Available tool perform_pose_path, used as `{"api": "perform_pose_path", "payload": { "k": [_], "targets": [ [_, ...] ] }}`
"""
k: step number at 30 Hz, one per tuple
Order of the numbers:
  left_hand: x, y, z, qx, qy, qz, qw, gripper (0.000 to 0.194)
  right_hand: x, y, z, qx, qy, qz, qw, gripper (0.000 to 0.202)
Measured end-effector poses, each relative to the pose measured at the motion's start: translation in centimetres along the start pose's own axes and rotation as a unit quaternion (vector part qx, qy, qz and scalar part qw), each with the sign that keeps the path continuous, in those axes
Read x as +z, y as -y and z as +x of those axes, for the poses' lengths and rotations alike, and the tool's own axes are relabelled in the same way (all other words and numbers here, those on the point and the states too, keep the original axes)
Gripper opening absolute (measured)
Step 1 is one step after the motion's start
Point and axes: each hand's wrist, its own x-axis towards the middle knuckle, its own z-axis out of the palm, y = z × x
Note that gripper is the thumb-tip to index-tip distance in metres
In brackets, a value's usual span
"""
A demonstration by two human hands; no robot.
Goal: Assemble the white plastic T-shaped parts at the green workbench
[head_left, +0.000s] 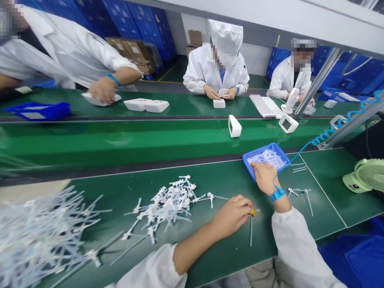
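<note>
My left hand [235, 216], with a yellow finger cot on a fingertip, pinches a small tube fitting [251, 230] whose thin pale tube points toward me over the green table. My right hand [265, 178], wearing a blue wrist strap, reaches over the near left side of a blue tray [250, 173]. Its fingers are bent together at the small white tube pieces [270, 157] in the tray; whatever is between them is hidden. Left of my hands lies a pile of white fittings with thin tubes [172, 200].
A larger, blurred heap of tubed fittings [42, 240] covers the table's left side. Loose tubes [300, 168] lie right of the tray. A green fan [364, 176] stands far right. Beyond runs a green conveyor [120, 140] carrying white devices [235, 126]; co-workers sit behind it.
</note>
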Motion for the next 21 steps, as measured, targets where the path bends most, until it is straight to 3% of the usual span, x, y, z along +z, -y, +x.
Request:
{"api": "perform_pose_path", "payload": {
  "k": [14,21],
  "targets": [
    [0.0,0.1,0.2,0.002,-0.004,0.008,1.000,0.018,0.5,-0.3,-0.1,-0.008,-0.027,-0.003,1.000,0.040],
    [0.4,0.4,0.2,0.004,-0.001,0.024,1.000,0.015,1.6,-1.3,0.5,-0.004,-0.172,0.170,0.970,0.038]
  ]
}}
